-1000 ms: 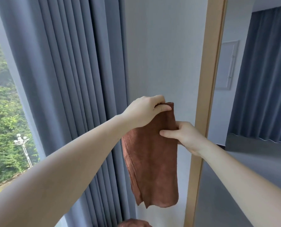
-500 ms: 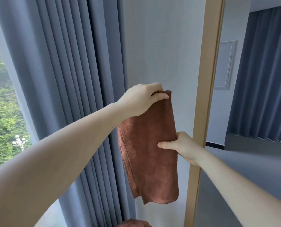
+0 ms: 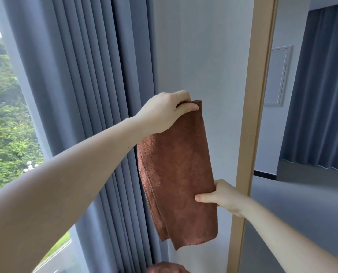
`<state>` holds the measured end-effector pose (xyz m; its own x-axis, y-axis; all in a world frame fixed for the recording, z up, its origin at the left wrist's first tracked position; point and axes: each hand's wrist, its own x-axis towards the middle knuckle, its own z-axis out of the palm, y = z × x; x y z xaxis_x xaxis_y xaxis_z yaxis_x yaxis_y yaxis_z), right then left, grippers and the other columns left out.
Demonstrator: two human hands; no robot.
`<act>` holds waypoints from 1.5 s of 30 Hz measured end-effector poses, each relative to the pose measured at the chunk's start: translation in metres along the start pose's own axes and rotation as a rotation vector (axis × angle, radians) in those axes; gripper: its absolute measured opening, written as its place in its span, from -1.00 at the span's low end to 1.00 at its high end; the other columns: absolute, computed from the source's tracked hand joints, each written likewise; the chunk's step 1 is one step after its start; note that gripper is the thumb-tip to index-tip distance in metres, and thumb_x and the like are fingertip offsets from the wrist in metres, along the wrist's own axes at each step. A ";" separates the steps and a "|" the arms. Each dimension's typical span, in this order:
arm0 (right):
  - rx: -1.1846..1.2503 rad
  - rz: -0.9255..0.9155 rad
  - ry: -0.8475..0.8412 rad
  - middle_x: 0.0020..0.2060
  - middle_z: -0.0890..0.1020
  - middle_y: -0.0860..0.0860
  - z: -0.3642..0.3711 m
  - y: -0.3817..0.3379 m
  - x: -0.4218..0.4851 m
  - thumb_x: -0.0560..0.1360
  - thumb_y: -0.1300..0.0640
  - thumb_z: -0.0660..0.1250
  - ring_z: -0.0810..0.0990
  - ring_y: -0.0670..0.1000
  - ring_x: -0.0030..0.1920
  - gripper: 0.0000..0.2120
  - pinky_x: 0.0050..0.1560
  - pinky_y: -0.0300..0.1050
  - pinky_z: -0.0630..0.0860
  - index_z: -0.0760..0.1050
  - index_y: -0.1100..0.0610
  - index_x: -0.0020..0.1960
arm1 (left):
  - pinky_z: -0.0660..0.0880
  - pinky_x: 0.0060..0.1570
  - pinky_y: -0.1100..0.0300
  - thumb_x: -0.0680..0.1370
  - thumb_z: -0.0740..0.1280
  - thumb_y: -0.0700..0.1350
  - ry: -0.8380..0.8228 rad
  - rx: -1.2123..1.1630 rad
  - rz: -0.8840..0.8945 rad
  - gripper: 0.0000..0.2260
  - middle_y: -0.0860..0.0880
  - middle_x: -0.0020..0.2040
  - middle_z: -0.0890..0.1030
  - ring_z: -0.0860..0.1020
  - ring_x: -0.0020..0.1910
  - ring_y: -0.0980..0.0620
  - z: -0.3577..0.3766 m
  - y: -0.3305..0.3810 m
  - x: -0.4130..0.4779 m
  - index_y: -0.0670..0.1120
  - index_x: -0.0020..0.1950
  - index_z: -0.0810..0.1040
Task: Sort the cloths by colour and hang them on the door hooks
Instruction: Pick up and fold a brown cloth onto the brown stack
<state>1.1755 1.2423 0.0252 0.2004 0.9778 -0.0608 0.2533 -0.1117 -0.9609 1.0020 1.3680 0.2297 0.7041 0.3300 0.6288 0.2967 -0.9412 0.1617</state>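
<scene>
One brown cloth point(image 3: 176, 170) hangs, left hand point(image 3: 162, 113) gripping its top, right hand point(image 3: 223, 196) pinching lower.

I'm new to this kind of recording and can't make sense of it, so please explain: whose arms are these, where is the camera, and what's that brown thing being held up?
No machine here: these are a person's two bare arms, filmed by a wide-angle camera worn on their head. The left hand grips the top of a brown cloth, and the right hand pinches its right edge lower down, so it hangs in front of a white wall. Grey-blue curtains and a window are to the left; a wooden door frame stands to the right. No table is in view. At the bottom edge shows what looks like another brown cloth. The job is hanging cloths on door hooks, but no hook is visible.
</scene>
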 end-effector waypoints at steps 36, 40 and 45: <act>0.176 -0.232 -0.010 -0.05 0.77 -0.02 0.043 -0.071 0.013 0.50 0.06 0.52 0.75 0.01 0.00 -0.86 0.03 -0.11 0.65 0.71 0.06 0.03 | 0.60 -0.12 0.24 0.36 0.58 0.21 -0.609 0.036 -0.513 -0.58 0.18 -0.06 0.65 0.66 -0.10 0.14 0.007 -0.009 -0.108 0.13 0.12 0.56; 0.178 -0.197 -0.019 -0.05 0.77 -0.01 0.052 -0.065 0.006 0.52 0.11 0.50 0.76 0.03 -0.01 -0.86 -0.03 -0.14 0.64 0.70 0.11 0.06 | 0.60 -0.15 0.21 0.37 0.57 0.13 -0.772 0.159 -0.598 -0.76 0.05 -0.21 0.69 0.65 -0.22 0.07 -0.001 -0.032 -0.143 0.07 -0.09 0.65; 0.197 -0.207 -0.003 -0.03 0.77 0.00 0.064 -0.063 -0.006 0.53 0.12 0.49 0.75 0.00 -0.01 -0.83 -0.06 -0.21 0.64 0.70 0.15 0.09 | 0.54 -0.23 0.34 0.47 0.51 -0.07 -0.505 -0.181 -0.753 -0.93 0.07 -0.26 0.70 0.67 -0.27 0.16 -0.017 -0.042 -0.181 -0.01 -0.07 0.68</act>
<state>1.0975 1.2552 0.0688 0.1605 0.9769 0.1411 0.0996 0.1262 -0.9870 0.8511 1.3462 0.1217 0.5765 0.8121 -0.0902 0.7152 -0.4482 0.5362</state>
